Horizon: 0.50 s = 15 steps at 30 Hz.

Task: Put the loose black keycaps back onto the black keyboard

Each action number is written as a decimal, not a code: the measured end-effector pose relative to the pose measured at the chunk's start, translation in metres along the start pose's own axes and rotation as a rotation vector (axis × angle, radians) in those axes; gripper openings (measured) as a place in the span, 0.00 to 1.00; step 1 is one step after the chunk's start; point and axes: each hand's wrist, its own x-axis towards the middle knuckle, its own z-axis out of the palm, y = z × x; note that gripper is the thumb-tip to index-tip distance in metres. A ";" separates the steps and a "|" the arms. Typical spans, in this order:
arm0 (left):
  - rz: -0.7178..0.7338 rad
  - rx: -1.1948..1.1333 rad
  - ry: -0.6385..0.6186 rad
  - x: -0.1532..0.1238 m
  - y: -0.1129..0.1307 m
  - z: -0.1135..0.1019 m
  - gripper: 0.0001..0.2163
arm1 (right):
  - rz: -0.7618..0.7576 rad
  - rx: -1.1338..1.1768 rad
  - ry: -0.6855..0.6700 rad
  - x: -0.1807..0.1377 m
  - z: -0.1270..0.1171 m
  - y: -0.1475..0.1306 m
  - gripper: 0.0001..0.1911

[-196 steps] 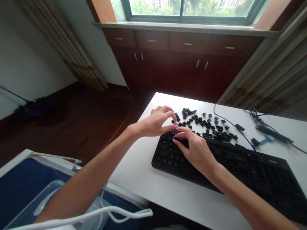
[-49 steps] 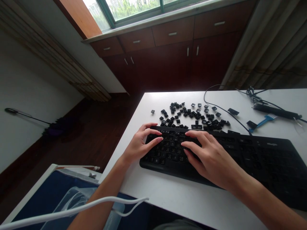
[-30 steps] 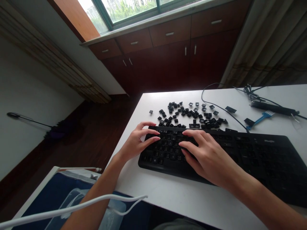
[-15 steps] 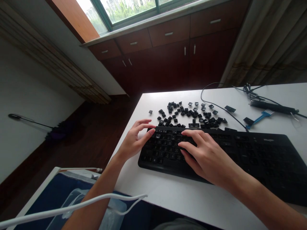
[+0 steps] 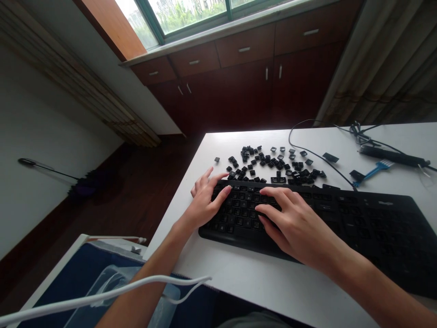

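Observation:
A black keyboard lies on the white table, with many of its key positions bare of caps. Over its upper left corner is my left hand, thumb and index finger apart. The index fingertip comes close to a loose keycap behind the keyboard; whether they touch I cannot tell. My right hand rests on the middle of the keyboard, fingers spread and holding nothing. Loose black keycaps lie scattered beyond the back edge, among them a long one.
To the right lie a blue brush, a black tool with a cord and a bundled cable. A white cable crosses low in front, above a clear plastic container. Dark red cabinets stand beyond the table.
My left hand has shifted right and over the keyboard's corner, its index finger now near a loose keycap. My right hand keeps its place on the keys. The view has moved slightly.

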 end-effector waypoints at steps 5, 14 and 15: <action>-0.002 -0.011 0.003 0.000 -0.001 0.003 0.21 | -0.007 -0.002 -0.006 0.000 0.000 -0.001 0.13; -0.008 -0.035 0.010 0.000 -0.002 0.001 0.21 | -0.008 -0.010 -0.015 0.000 0.000 -0.001 0.13; -0.011 -0.043 0.011 0.000 -0.002 0.001 0.20 | -0.008 -0.011 -0.016 0.000 0.000 -0.001 0.13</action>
